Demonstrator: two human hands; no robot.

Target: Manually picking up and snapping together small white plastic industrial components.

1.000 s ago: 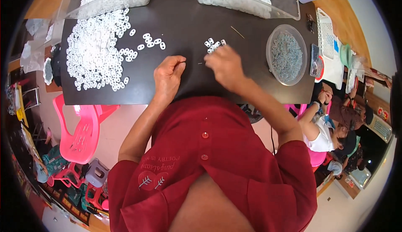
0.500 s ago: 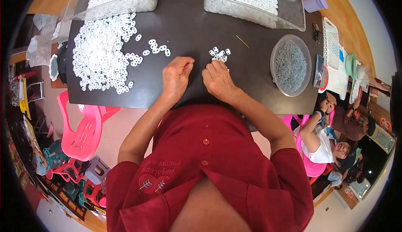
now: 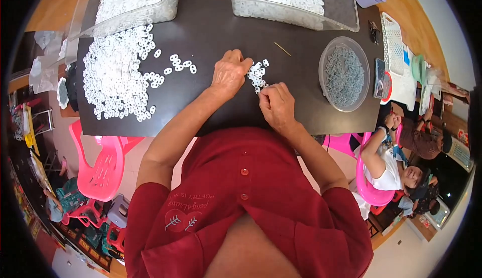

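A small pile of white oval two-holed plastic pieces lies on the dark table between my hands. My left hand is at its left side, fingers curled and closed, the tips close to the pieces. My right hand is at the near right end of the pile, thumb and fingers pinched together beside a white piece. Whatever either hand grips is too small or too hidden to make out. Left of my hands lie several loose white pieces and a large spread heap of them.
Two clear bins of white pieces, a left one and a right one, stand at the back. On the right is a round clear tub of small grey metal parts. A thin stick and a phone lie nearby. A person sits at right.
My left hand has moved right and away from me to the small pile. My right hand has shifted right and nearer, uncovering more of the pieces.
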